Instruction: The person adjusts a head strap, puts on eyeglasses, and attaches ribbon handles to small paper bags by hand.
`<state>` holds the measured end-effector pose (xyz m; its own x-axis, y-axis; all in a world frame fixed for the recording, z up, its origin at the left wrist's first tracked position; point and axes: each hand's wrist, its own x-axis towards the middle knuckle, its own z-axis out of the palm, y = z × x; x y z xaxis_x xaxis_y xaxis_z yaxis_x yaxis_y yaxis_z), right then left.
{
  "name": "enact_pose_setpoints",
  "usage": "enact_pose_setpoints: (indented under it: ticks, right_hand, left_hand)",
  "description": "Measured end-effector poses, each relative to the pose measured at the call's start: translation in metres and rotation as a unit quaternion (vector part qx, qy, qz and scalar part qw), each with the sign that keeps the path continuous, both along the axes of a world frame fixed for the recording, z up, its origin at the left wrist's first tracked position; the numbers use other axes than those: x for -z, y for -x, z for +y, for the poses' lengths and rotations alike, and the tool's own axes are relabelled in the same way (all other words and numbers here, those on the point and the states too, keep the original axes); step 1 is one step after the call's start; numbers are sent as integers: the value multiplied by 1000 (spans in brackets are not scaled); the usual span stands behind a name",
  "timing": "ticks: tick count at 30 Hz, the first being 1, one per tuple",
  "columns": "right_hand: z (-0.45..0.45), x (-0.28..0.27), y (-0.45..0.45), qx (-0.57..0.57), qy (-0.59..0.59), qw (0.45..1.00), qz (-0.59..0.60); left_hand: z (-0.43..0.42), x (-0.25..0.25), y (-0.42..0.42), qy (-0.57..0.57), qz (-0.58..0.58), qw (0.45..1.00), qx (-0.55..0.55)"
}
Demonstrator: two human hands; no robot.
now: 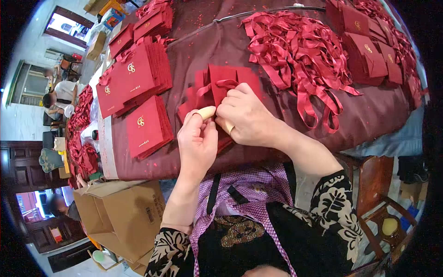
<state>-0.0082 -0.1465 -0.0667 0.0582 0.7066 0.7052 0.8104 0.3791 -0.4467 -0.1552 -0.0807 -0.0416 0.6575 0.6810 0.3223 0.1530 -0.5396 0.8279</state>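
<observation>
My left hand point(197, 141) is closed, a pale finger cot point(206, 112) over its thumb. Its fingertips meet those of my right hand point(247, 115), which is closed too and wears another cot. Right behind them lies a red paper gift bag point(224, 74), partly covered by the right hand. A red ribbon loop point(226, 83) shows at the right knuckles, and another strip point(203, 89) lies left of it. My fingers hide what they pinch. More red paper, slightly blurred, shows beside the bag and below my hands.
Stacked red bags with gold print point(134, 69) and a nearer stack point(148, 127) stand left. A ribbon heap point(300, 55) lies right, with more bags point(367, 53) beyond. Below the table's left edge is an open cardboard box point(122, 212). Other people sit far left; a wooden chair point(376, 184) stands right.
</observation>
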Motion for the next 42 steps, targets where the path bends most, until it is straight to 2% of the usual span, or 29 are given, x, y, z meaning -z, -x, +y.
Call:
enact_pose_setpoints:
  ticks: [3, 6, 7, 9, 12, 15, 18, 20, 22, 23, 24, 25, 27, 30, 32, 34, 36, 38, 39, 40, 42]
  right_hand:
    - [-2, -4, -5, -15, 12, 999, 27]
    - [-4, -11, -10, -27, 2, 999, 26]
    - [-5, -13, -9, -33, -3, 999, 30]
    - [-5, -12, -9, -34, -2, 999, 24]
    - [-5, -11, -9, -38, -4, 999, 4]
    - [-2, -10, -8, -31, -23, 999, -19]
    - [-5, -17, -12, -80, 35, 996, -29]
    - [-9, -21, -22, -126, 117, 985, 12]
    - [-17, -49, -33, -125, 176, 969, 117]
    - [-15, -45, -38, -99, 133, 973, 159]
    - [-15, -44, -40, -34, 53, 995, 82]
    - [-14, -45, -39, -20, 28, 998, 49]
    - [-11, -44, -33, -70, 14, 997, -19]
    - [-7, -28, -31, -103, 6, 995, -8]
    - [-10, -29, -33, -100, -5, 995, -3]
    - [-12, -32, -33, -158, 35, 987, 14]
    - [-15, -31, -37, -176, 43, 983, 11]
    - [-19, -37, -42, -192, 46, 980, 16]
    - [-20, -38, -45, -200, 39, 979, 26]
    - [-19, -37, -44, -172, 43, 984, 33]
    - [-17, -39, -43, -142, 63, 988, 21]
  left_hand:
    - [4, -7, 2, 22, -6, 1000, 17]
    - [11, -17, 8, 215, -40, 976, 10]
    - [15, -15, 9, 192, -28, 981, 11]
    - [22, -18, 15, 77, 36, 993, 82]
    - [28, -15, 16, 5, 41, 991, 128]
    - [29, -18, 14, -22, 50, 989, 140]
    - [31, -21, 14, -29, 60, 988, 140]
    - [33, -20, 15, -4, 67, 986, 154]
    - [32, -22, 16, -12, 66, 987, 149]
    - [30, -22, 17, -15, 68, 987, 147]
    - [30, -22, 17, -6, 68, 985, 157]
    - [28, -21, 16, 1, 70, 985, 160]
    - [22, -20, 11, -54, 37, 978, 196]
    - [21, -23, 6, -25, 42, 975, 217]
    - [26, -21, 8, 45, 33, 970, 235]
    - [30, -20, 10, 89, 24, 965, 246]
    - [36, -18, 18, 227, 9, 963, 148]
    - [60, -19, 28, 286, -111, 947, 97]
    - [74, -21, 36, 273, -148, 947, 80]
    - [83, -24, 41, 345, -202, 916, 40]
    - [89, -22, 40, 350, -198, 915, 42]
